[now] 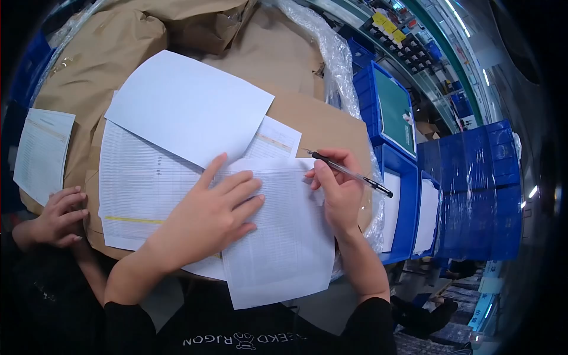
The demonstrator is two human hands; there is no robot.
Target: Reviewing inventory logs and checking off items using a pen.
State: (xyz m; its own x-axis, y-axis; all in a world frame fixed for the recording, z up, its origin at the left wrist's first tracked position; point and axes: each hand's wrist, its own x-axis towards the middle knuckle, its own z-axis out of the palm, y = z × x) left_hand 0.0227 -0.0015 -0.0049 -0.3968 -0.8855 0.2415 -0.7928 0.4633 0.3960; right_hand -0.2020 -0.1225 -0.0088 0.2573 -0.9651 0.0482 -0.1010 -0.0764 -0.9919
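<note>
In my right hand [342, 192] is a black-and-clear pen [355, 175], gripped between thumb and fingers. Its tip points up and left, past the top edge of a printed sheet [284, 248]. My left hand [216, 216] is open, its fingers spread over the upper left of that sheet. Beneath my left arm lies a printed list [133, 171] with a yellow highlighted row. A blank white sheet [189, 106] covers the top of the list, and part of another printed sheet [278, 137] shows between the papers.
Brown wrapping paper [207, 29] covers the work surface, with clear plastic film [331, 53] along its right side. Blue bins [408, 207] holding papers stand at the right, beside wrapped blue crates [479, 189]. At left, another person's hands [62, 216] rest near a printed sheet [42, 154].
</note>
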